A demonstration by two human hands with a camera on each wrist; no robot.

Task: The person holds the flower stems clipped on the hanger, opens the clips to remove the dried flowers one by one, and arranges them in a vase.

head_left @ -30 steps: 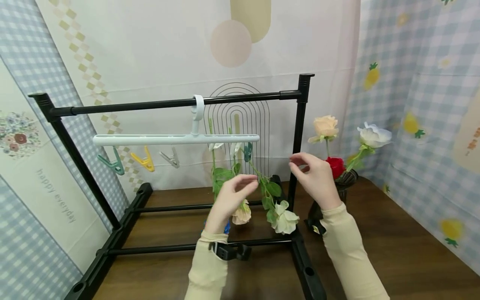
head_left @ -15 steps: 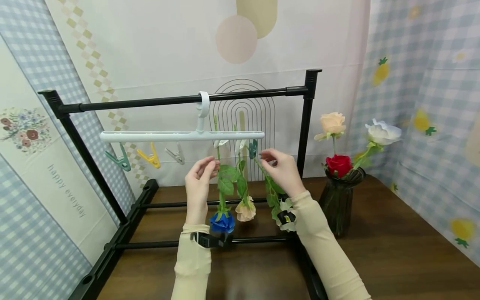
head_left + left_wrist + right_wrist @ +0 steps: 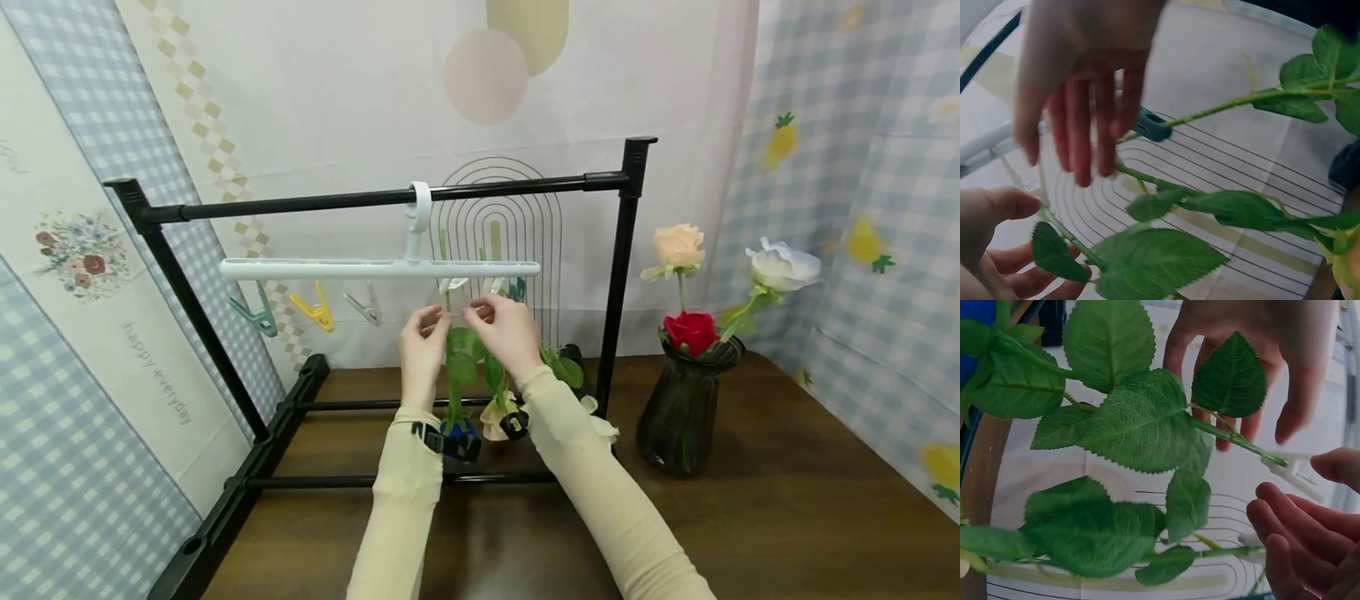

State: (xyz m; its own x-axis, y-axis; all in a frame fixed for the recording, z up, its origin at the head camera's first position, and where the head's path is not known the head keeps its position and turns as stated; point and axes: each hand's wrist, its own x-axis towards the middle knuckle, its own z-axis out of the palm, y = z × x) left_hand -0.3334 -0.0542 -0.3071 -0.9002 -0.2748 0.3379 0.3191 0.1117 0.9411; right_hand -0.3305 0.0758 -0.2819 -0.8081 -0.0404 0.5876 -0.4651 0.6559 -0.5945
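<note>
A blue rose (image 3: 461, 429) hangs head down from a white clip (image 3: 1285, 467) under the pale hanger (image 3: 322, 268). My left hand (image 3: 423, 350) is beside its stem (image 3: 1075, 237), thumb and fingers spread around it below the clip. From the other side my right hand (image 3: 508, 333) reaches in, its thumb and fingers apart on either side of that clip in the right wrist view. Right of it, a peach rose (image 3: 495, 421) hangs the same way, partly hidden by my right wrist. A white rose (image 3: 604, 429) hangs from a dark green clip (image 3: 1155, 127).
A green clip (image 3: 258, 317), a yellow clip (image 3: 315, 310) and a grey clip (image 3: 365, 307) dangle at the hanger's left. A black rack (image 3: 300, 202) carries the hanger. On the wooden table (image 3: 795, 500) stands a dark glass vase (image 3: 678, 417) with a red rose (image 3: 692, 332) and others.
My right hand has come left from near the vase, past the white rose, to the blue rose's stem. My left hand has moved left from the white rose to that stem.
</note>
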